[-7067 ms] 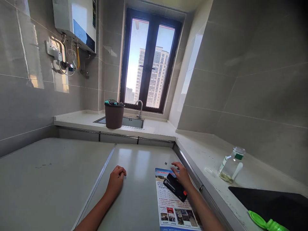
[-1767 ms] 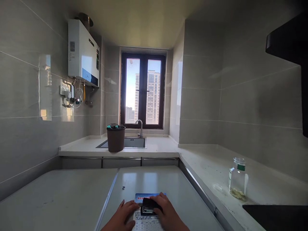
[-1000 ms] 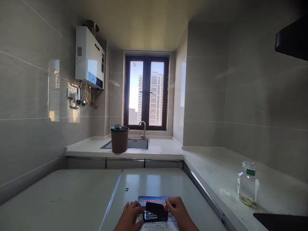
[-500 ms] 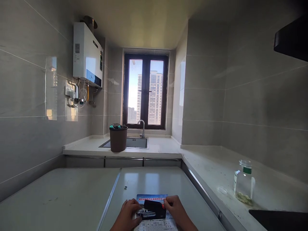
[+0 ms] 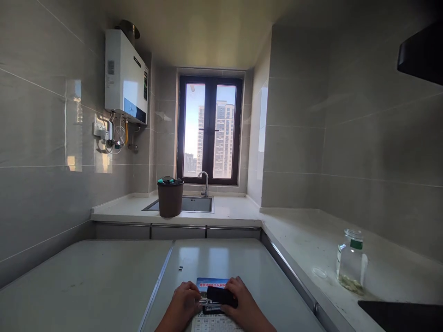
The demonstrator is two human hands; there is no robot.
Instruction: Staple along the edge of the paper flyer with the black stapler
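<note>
A black stapler [image 5: 221, 297] lies on the top edge of a printed leaflet [image 5: 212, 283] on the grey table [image 5: 242, 263], near the bottom of the view. My right hand [image 5: 244, 306] is curled over the stapler's right end and top. The fingers of my left hand [image 5: 180, 306] are closed on its left end, where the metal part shows. A tiny dark bit [image 5: 180, 268] lies on the table just beyond the leaflet.
A white counter [image 5: 304, 240] runs along the right and back. On it stand a glass jar [image 5: 350, 260] with its lid [image 5: 319, 273] beside it, a dark hob [image 5: 404, 314], a brown bucket [image 5: 170, 197] and a sink with a tap [image 5: 202, 177]. A water heater [image 5: 125, 76] hangs on the left wall.
Seven seconds ago my left hand rested alone and the stapler lay lower on the leaflet. Both hands now grip it at the leaflet's top edge, and the right hand has come further over it.
</note>
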